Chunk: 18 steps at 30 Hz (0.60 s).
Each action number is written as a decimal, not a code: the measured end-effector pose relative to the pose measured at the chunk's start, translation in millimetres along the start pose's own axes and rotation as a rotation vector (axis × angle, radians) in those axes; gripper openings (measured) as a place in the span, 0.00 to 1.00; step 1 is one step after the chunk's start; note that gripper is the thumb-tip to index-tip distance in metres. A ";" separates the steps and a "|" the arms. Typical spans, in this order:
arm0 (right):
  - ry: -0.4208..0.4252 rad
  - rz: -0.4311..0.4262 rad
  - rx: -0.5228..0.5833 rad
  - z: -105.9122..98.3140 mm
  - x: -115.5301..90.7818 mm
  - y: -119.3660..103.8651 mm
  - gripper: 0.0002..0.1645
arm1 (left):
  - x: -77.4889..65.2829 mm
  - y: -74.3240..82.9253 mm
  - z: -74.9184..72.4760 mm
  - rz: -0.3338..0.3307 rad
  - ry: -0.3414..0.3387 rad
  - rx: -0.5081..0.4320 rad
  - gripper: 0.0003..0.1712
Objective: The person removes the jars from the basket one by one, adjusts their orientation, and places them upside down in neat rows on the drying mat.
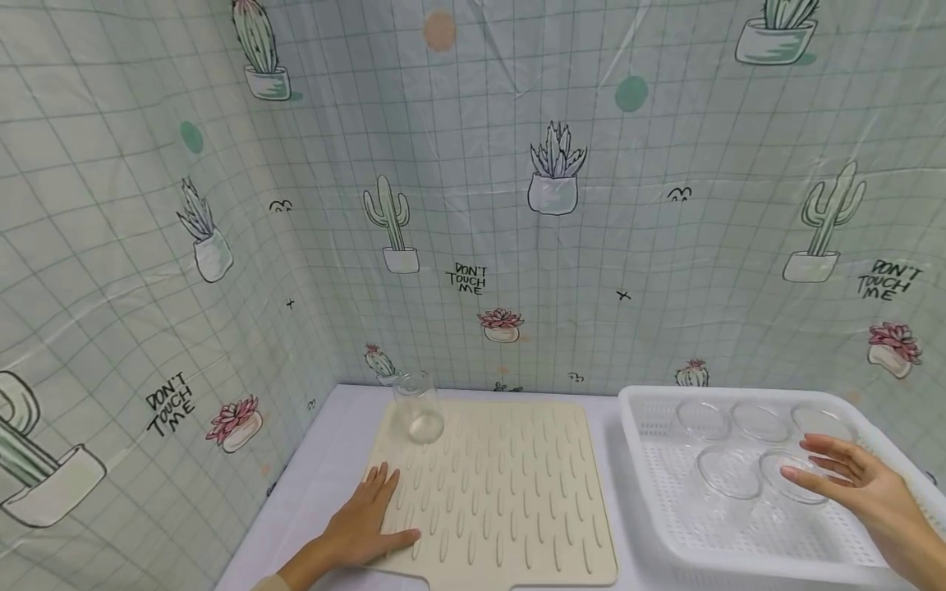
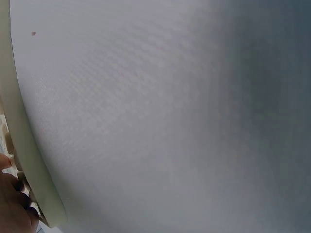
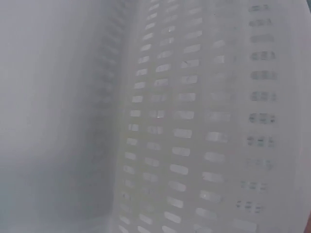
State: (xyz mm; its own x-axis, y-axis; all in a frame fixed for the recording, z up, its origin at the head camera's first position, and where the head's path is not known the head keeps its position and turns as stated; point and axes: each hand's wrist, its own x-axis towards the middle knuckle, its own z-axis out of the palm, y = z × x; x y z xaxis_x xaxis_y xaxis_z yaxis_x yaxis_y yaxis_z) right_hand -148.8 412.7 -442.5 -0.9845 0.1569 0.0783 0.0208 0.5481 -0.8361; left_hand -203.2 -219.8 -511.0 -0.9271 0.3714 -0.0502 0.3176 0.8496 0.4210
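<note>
My left hand (image 1: 365,521) rests with spread, straight fingers on the left edge of a beige ridged mat (image 1: 488,501). In the left wrist view, fingers (image 2: 17,206) show beside the mat's edge (image 2: 29,141). A clear drinking glass (image 1: 420,410) stands on the mat's far left corner. My right hand (image 1: 865,484) is over a white perforated plastic basket (image 1: 643,484), thumb and fingers apart. Just beneath and beside it is the rim of a clear glass (image 1: 774,461). Several glasses sit in the basket, among them one at front left (image 1: 727,474). The right wrist view shows only basket slots (image 3: 184,115).
A pale cloth (image 1: 310,484) covers the table, and the basket stands to the right of the mat. Behind and to the left hangs a gridded curtain (image 1: 473,205) with cactus prints, close to the table's back edge.
</note>
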 end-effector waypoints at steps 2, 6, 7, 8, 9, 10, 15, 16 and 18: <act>-0.023 0.023 -0.014 0.7 -0.5 3.9 0.36 | -0.3 0.3 -0.4 -0.002 -0.007 -0.008 0.57; -0.089 0.055 0.051 1.0 -0.2 9.2 0.38 | -1.1 2.3 -2.9 0.000 -0.021 -0.028 0.57; -0.106 0.054 0.080 1.2 -0.6 10.9 0.38 | -1.3 2.7 -3.4 0.002 -0.025 -0.034 0.57; -0.124 0.051 0.097 1.1 -1.0 12.8 0.38 | -1.6 2.7 -3.3 0.003 -0.025 -0.036 0.57; -0.144 0.048 0.120 1.0 -1.4 14.5 0.39 | -1.8 2.5 -3.1 0.003 -0.025 -0.038 0.57; -0.158 0.033 0.104 0.7 -1.6 16.4 0.39 | -1.8 1.9 -2.5 0.006 -0.025 -0.041 0.57; -0.195 -0.007 0.029 0.2 0.3 20.4 0.41 | -1.8 1.5 -2.2 0.012 -0.023 -0.037 0.57; -0.199 -0.012 0.019 0.5 0.7 21.0 0.41 | -1.7 1.3 -2.2 0.016 -0.022 -0.036 0.57; -0.213 -0.003 0.033 1.3 1.5 21.8 0.40 | -2.0 1.1 -2.6 0.015 -0.020 -0.039 0.57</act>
State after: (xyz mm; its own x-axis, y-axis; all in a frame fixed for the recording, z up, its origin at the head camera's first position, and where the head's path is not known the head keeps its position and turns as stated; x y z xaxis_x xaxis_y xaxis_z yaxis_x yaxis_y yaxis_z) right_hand -150.0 423.7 -461.3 -0.9992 -0.0236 -0.0327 0.0157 0.5203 -0.8538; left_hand -201.5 -220.5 -508.1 -0.9181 0.3915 -0.0619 0.3228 0.8291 0.4565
